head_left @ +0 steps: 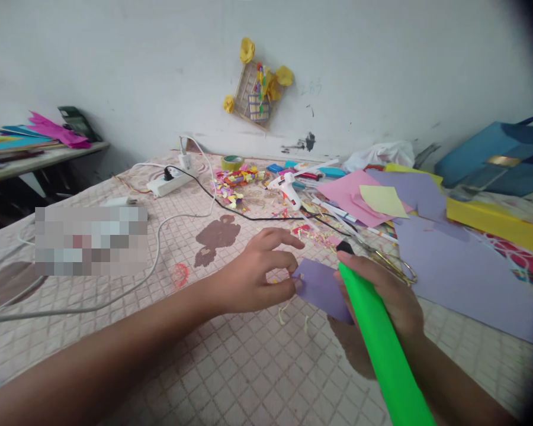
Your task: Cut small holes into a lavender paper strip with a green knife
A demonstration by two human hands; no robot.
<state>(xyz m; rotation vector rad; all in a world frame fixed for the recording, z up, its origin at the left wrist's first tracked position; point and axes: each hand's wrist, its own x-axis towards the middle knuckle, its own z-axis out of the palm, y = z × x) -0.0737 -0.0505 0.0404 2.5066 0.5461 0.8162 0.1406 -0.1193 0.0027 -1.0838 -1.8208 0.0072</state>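
Note:
My left hand (266,272) reaches in from the left, its thumb and a curled finger closed at the left edge of a small piece of purple paper (322,287). Another finger of that hand arches above the paper. My right hand (393,290) is wrapped around a long, bright green flat piece (384,343) that runs down out of view. A black tip (345,247) shows by the right thumb; what it belongs to is unclear. The paper's right edge passes behind the green piece and the right fingers. Small pale scraps (282,313) lie just below the paper.
A white hot glue gun (288,189) lies behind the hands, its black cord crossing the table. Scissors (393,263) and large purple sheets (462,272) are on the right. Paper scraps (237,180), a tape roll (233,163) and a power strip (171,182) stand further back.

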